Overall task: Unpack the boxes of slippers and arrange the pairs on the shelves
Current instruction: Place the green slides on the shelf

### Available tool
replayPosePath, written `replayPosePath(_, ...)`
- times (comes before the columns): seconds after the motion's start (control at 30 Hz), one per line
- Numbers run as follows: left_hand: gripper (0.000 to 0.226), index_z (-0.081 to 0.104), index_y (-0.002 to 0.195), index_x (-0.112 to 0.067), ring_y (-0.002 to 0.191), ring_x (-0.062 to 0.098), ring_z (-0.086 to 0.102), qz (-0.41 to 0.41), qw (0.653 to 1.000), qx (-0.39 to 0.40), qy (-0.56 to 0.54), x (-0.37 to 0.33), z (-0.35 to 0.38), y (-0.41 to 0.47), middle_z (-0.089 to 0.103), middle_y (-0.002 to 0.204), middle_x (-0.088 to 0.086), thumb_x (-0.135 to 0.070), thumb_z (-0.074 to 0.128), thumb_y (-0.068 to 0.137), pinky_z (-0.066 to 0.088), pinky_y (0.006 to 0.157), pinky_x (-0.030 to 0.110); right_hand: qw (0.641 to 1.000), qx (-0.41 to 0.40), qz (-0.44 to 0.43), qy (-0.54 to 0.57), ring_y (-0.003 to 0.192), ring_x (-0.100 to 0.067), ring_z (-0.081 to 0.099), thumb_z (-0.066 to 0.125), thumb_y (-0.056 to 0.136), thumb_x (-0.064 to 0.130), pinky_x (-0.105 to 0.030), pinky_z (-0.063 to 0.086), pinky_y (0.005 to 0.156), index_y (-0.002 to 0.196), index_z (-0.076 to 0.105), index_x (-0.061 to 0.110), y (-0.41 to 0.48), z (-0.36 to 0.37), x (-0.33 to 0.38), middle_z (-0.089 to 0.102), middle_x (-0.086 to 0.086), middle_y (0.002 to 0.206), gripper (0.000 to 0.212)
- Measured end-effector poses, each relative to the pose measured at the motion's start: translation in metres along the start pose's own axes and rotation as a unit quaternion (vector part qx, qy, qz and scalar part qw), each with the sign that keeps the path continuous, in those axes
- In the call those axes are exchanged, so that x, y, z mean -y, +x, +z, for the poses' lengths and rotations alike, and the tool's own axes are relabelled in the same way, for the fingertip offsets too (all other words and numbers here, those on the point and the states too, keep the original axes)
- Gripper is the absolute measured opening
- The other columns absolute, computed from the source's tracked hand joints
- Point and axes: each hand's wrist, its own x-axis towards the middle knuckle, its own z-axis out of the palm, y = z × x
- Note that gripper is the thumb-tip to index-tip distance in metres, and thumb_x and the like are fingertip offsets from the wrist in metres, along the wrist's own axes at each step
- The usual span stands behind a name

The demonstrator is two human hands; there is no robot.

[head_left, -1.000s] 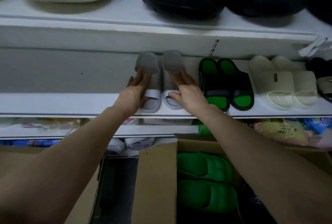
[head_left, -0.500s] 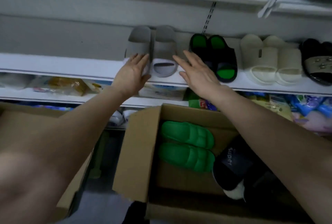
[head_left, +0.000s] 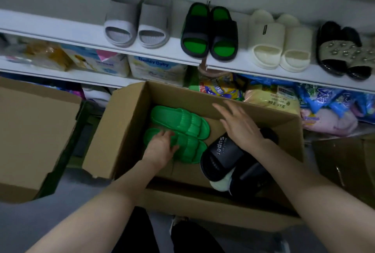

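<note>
- Slippers point(head_left: 182, 121), a green pair, lie side by side at the left inside the cardboard box point(head_left: 125, 123).
- My left hand point(head_left: 160, 148) curls its fingers round the near green slipper point(head_left: 188, 152).
- My right hand point(head_left: 239, 127) hovers spread open above the black slipper point(head_left: 221, 151).

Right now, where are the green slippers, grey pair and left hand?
green slippers point(head_left: 188, 125): head view, far slipper's strap.
grey pair point(head_left: 123, 13): head view, left slipper's strap.
left hand point(head_left: 160, 149): head view, back of hand.

Left hand point(head_left: 162, 148) left grey slippers point(head_left: 138, 19), grips green slipper point(head_left: 189, 149); right hand point(head_left: 239, 125) over box point(head_left: 129, 114).
</note>
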Motion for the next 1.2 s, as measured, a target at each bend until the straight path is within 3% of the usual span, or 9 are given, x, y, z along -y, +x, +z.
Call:
replayPosePath(0.2, 0.054, 0.041, 0.142, -0.019, 0.117, 0.024, 0.057, -0.082, 0.996, 0.035, 0.027, 0.0, 0.045, -0.002, 0.059, 0.129, 0.007, -0.041, 0.054, 0.094, 0.045, 0.097, 0.034, 0.995, 0.088, -0.034, 0.018, 0.139, -0.034, 0.034, 0.049, 0.099, 0.005, -0.047, 0.04, 0.108, 0.152, 0.033, 0.03, 0.016, 0.046, 0.004, 0.032, -0.012, 0.156, 0.061)
replayPosePath(0.33, 0.052, 0.044, 0.14, -0.022, 0.116, 0.026, 0.058, -0.09, 0.994, 0.042, 0.034, 0.008, 0.055, 0.005, 0.061, 0.128, 0.008, -0.04, 0.056, 0.093, 0.045, 0.094, 0.034, 0.984, 0.165, -0.069, 0.005, 0.147, -0.032, 0.018, 0.047, 0.082, -0.018, -0.047, 0.034, 0.113, 0.155, 0.02, 0.034, 0.044, 0.074, 0.024, 0.015, -0.009, 0.162, 0.094)
replayPosePath(0.43, 0.047, 0.048, 0.136, -0.022, 0.116, 0.026, 0.057, -0.084, 0.995, 0.051, 0.037, 0.014, 0.057, 0.008, 0.061, 0.127, 0.008, -0.037, 0.058, 0.093, 0.045, 0.095, 0.033, 0.977, 0.195, -0.082, -0.019, 0.149, -0.033, 0.01, 0.044, 0.08, -0.02, -0.048, 0.027, 0.117, 0.156, 0.012, 0.036, 0.065, 0.088, 0.04, 0.004, -0.011, 0.164, 0.1)
replayPosePath(0.53, 0.037, 0.055, 0.128, -0.021, 0.112, 0.027, 0.059, -0.088, 0.994, 0.054, 0.03, 0.021, 0.06, 0.01, 0.064, 0.121, 0.008, -0.035, 0.057, 0.093, 0.047, 0.091, 0.033, 0.969, 0.22, -0.086, -0.079, 0.149, -0.037, 0.008, 0.047, 0.088, -0.01, -0.05, 0.025, 0.118, 0.157, 0.013, 0.032, 0.081, 0.099, 0.048, -0.001, -0.016, 0.164, 0.088)
replayPosePath(0.7, 0.025, 0.055, 0.118, -0.018, 0.105, 0.029, 0.061, -0.09, 0.994, 0.061, 0.014, 0.025, 0.061, 0.009, 0.064, 0.114, 0.01, -0.031, 0.048, 0.098, 0.049, 0.086, 0.035, 0.963, 0.254, -0.052, -0.072, 0.148, -0.04, 0.01, 0.049, 0.1, 0.013, -0.05, 0.027, 0.116, 0.14, 0.037, 0.025, 0.086, 0.105, 0.048, -0.004, -0.018, 0.163, 0.044)
replayPosePath(0.9, 0.026, 0.05, 0.124, -0.016, 0.105, 0.032, 0.057, -0.049, 0.997, 0.0, -0.067, 0.009, 0.035, -0.009, 0.059, 0.114, 0.013, -0.026, 0.044, 0.1, 0.042, 0.087, 0.033, 0.979, 0.192, -0.062, 0.036, 0.15, -0.041, 0.006, 0.058, 0.097, 0.037, -0.053, 0.025, 0.118, 0.116, 0.052, 0.023, 0.058, 0.057, 0.042, -0.008, -0.018, 0.163, 0.024)
replayPosePath(1.0, 0.028, 0.052, 0.126, -0.013, 0.104, 0.031, 0.054, 0.006, 0.998, -0.027, -0.062, 0.0, 0.017, -0.017, 0.055, 0.112, 0.013, -0.023, 0.045, 0.1, 0.042, 0.092, 0.036, 0.983, 0.151, -0.056, 0.092, 0.143, -0.045, 0.024, 0.064, 0.092, 0.041, -0.05, 0.033, 0.113, 0.106, 0.055, 0.022, 0.038, 0.021, 0.038, 0.007, -0.024, 0.16, 0.025)
replayPosePath(1.1, 0.026, 0.052, 0.122, -0.014, 0.097, 0.027, 0.052, 0.065, 0.996, -0.046, -0.051, -0.012, 0.0, -0.019, 0.053, 0.106, 0.01, -0.024, 0.044, 0.1, 0.046, 0.089, 0.042, 0.989, 0.107, -0.014, 0.103, 0.121, -0.04, 0.05, 0.069, 0.086, 0.046, -0.039, 0.044, 0.098, 0.097, 0.055, 0.023, 0.017, -0.013, 0.028, 0.026, -0.015, 0.146, 0.029)
replayPosePath(1.2, 0.025, 0.054, 0.121, -0.014, 0.096, 0.024, 0.05, 0.107, 0.99, -0.087, -0.039, -0.029, -0.015, -0.017, 0.053, 0.106, 0.01, -0.024, 0.045, 0.099, 0.045, 0.088, 0.036, 0.99, 0.058, 0.04, 0.118, 0.107, -0.036, 0.057, 0.074, 0.081, 0.048, -0.033, 0.042, 0.084, 0.09, 0.056, 0.024, -0.007, -0.035, 0.008, 0.035, -0.011, 0.134, 0.031)
